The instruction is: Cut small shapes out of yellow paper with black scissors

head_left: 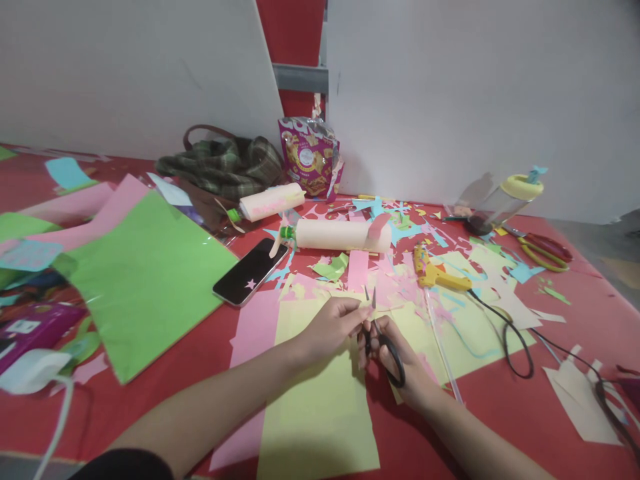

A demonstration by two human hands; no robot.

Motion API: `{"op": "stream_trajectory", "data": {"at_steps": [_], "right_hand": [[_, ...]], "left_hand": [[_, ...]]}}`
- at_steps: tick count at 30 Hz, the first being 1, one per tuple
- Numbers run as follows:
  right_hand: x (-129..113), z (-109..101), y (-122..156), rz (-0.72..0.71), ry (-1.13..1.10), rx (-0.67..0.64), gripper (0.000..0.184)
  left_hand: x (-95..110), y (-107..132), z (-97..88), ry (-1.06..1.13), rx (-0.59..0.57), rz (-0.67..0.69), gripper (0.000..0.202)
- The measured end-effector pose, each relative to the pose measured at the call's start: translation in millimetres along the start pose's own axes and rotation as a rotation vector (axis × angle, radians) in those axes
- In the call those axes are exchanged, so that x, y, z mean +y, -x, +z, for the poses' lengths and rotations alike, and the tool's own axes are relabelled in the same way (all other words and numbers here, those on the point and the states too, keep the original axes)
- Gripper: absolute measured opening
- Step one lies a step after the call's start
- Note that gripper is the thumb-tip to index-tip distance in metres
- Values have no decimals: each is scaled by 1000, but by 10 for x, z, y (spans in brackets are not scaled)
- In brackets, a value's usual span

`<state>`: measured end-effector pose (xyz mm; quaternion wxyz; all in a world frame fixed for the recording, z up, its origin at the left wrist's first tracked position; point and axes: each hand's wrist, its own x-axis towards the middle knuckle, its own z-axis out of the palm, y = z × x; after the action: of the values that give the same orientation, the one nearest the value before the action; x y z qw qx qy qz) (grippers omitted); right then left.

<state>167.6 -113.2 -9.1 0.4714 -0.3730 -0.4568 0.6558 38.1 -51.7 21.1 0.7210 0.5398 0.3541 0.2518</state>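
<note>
Black-handled scissors (396,365) are in my right hand (407,373), fingers through the loops. Their narrow blades point away from me and stand slightly apart. My left hand (340,325) is closed in a pinch right beside the blades, thumb and forefinger together. What it pinches is too small to make out. Both hands are above a pale yellow sheet (320,413), which partly covers a pink sheet (245,353). A black-screened phone (250,270) with a small pink star (251,285) on it lies beyond my left hand.
Two paper-wrapped bottles (340,235) lie behind the hands among coloured scraps. A yellow glue gun (443,275) trails a black cord to the right. Larger scissors (545,252) and a clear container (505,203) are at far right. Green sheet (145,273) left; snack bag (311,159) at back.
</note>
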Motion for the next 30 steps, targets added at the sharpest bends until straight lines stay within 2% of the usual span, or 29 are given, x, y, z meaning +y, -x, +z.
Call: {"op": "stream_trajectory", "data": {"at_steps": [15, 30], "right_hand": [[18, -13, 3, 38, -11, 25, 26], [14, 12, -1, 50, -73, 48, 27]], "left_hand": [[40, -10, -16, -45, 46, 14, 33], [2, -14, -47, -22, 27, 13, 31]]}}
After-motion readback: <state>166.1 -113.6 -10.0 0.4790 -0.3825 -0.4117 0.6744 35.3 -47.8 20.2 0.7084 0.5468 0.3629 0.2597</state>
